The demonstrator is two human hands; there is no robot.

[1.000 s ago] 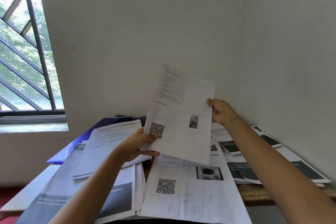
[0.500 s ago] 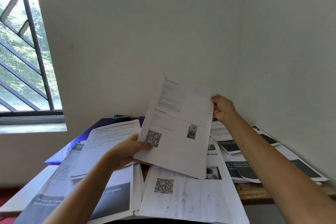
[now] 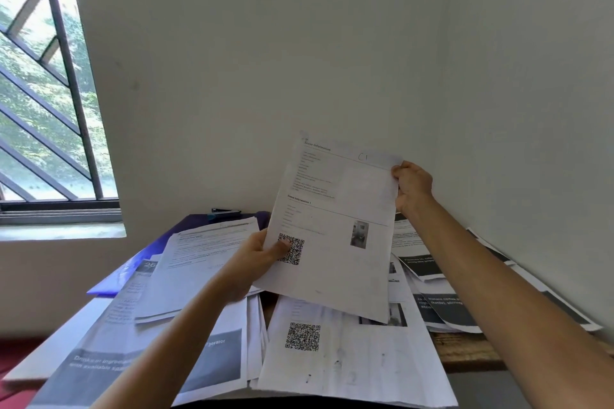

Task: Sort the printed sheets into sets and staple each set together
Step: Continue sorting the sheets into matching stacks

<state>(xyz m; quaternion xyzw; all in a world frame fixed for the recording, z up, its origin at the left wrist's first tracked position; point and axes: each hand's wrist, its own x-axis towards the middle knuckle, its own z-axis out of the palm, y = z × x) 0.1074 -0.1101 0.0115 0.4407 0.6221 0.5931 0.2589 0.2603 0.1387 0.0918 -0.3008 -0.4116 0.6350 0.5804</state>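
I hold a printed sheet point(image 3: 335, 226) with a QR code and a small photo up above the table. My left hand point(image 3: 257, 259) pinches its lower left edge, thumb on the QR code. My right hand point(image 3: 412, 186) grips its upper right corner. Below it lies a similar sheet with a QR code point(image 3: 349, 352). A pile of text sheets point(image 3: 199, 262) lies at the left on sheets with grey blocks point(image 3: 166, 359). More sheets with dark blocks point(image 3: 442, 305) are spread at the right. A dark stapler point(image 3: 226, 211) sits at the back by the wall.
A blue folder point(image 3: 133, 269) lies under the left piles at the table's back left. The wooden table edge point(image 3: 465, 355) shows at the right. White walls close the back and right. A barred window point(image 3: 50, 93) is at the left.
The held sheet has shifted slightly right and lower against the wall, with both hands still holding it. The view has moved a little.
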